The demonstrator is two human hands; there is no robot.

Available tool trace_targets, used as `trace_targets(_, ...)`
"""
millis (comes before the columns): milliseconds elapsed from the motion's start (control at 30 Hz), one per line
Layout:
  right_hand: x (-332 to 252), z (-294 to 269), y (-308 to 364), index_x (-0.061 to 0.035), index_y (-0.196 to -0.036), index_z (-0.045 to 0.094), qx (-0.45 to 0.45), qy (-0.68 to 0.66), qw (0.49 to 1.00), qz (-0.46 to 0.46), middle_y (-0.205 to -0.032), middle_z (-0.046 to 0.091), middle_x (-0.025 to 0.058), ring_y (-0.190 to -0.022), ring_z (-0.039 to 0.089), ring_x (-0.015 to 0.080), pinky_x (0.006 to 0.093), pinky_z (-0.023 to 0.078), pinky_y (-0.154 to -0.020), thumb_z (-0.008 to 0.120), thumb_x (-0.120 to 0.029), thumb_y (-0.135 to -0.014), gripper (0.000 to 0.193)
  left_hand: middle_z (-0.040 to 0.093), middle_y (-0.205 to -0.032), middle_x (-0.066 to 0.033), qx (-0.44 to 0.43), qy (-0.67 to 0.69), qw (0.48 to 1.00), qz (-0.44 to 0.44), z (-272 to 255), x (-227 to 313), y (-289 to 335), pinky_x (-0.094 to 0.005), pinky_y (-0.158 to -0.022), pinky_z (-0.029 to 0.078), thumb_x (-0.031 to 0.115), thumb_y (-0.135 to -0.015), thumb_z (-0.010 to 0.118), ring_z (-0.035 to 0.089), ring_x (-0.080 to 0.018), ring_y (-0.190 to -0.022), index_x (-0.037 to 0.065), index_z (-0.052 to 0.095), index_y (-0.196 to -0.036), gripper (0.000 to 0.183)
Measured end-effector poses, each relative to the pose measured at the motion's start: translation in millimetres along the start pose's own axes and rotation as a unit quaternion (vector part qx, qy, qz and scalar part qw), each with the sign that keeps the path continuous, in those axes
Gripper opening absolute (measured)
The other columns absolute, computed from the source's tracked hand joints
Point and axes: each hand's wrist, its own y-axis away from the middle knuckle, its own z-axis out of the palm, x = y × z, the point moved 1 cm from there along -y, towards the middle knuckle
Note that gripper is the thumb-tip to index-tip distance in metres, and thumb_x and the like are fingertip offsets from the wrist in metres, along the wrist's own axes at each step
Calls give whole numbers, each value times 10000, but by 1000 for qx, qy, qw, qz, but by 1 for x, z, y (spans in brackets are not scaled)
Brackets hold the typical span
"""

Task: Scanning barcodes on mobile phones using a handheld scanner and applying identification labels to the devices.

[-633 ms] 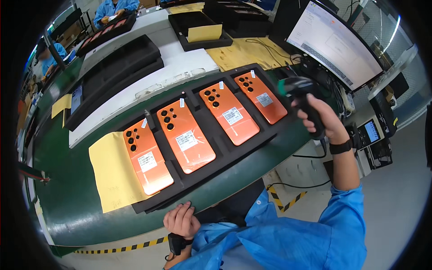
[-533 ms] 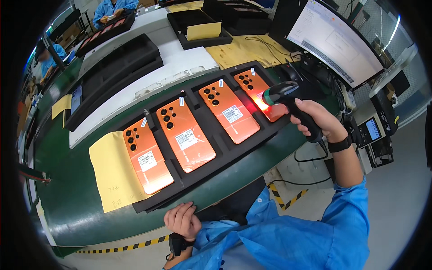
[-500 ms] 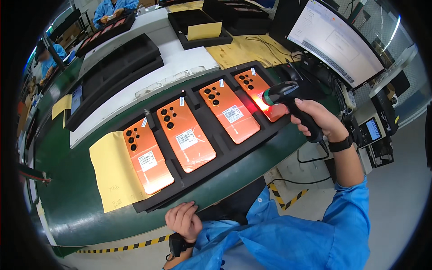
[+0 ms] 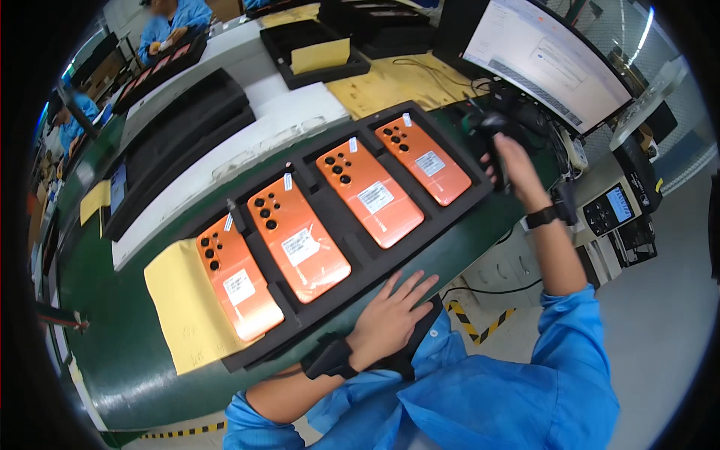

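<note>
My right hand [image 4: 513, 165] is wrapped round the handle of a black barcode scanner [image 4: 491, 124], blurred by motion, to the right of a black foam tray [image 4: 300, 319]. Several orange phones lie face down in the tray's slots, each with a white label and a camera cluster. The rightmost phone [image 4: 429, 166] is nearest the scanner. My left hand [image 4: 390, 319], its fingers spread, is by the tray's front edge, below the phone [image 4: 371, 195] second from the right. At the left end, a yellow paper sheet [image 4: 176, 307] reaches to the leftmost phone [image 4: 238, 285].
A lit monitor [image 4: 547, 60] stands at the back right, with a device with a small display [image 4: 615, 210] below it. Behind the tray are a white foam slab [image 4: 225, 180] and stacked black trays [image 4: 180, 142]. Two people in blue work at the far left.
My right hand has drawn the scanner off the rightmost phone, back and to the right; the red light is gone. My left hand has moved up and right, its curled fingers now spread.
</note>
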Motion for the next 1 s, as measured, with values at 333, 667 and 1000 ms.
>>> trace_targets(333, 23, 20, -74, -101, -1141, 690, 260, 345, 837, -335, -1102, 679, 148, -1041, 649, 330, 409, 533, -868, 627, -330, -935, 314, 362, -1595, -74, -59, 14, 998, 32, -5, -12, -27, -512, -1194, 279, 151, -804, 697, 344, -315, -1460, 204, 672, -1256, 456)
trace_targets(667, 72, 23, -148, -145, -1260, 617, 217, 388, 835, -324, -1300, 557, 131, -1185, 555, 359, 469, 505, -977, 691, -188, -810, 458, 401, -1579, -35, -90, 6, 996, 6, -15, -7, -39, -491, -1189, 299, 175, -845, 682, 387, -294, -1442, 256, 675, -1262, 425)
trace_targets(1000, 75, 23, -146, -160, -1230, 633, 239, 378, 842, -301, -1261, 557, 136, -1144, 563, 364, 479, 512, -949, 684, -165, -812, 421, 442, -1526, -146, -32, 89, 995, -4, -9, -5, -35, -521, -1199, 266, 64, -830, 624, 361, -370, -1437, 107, 683, -1214, 391)
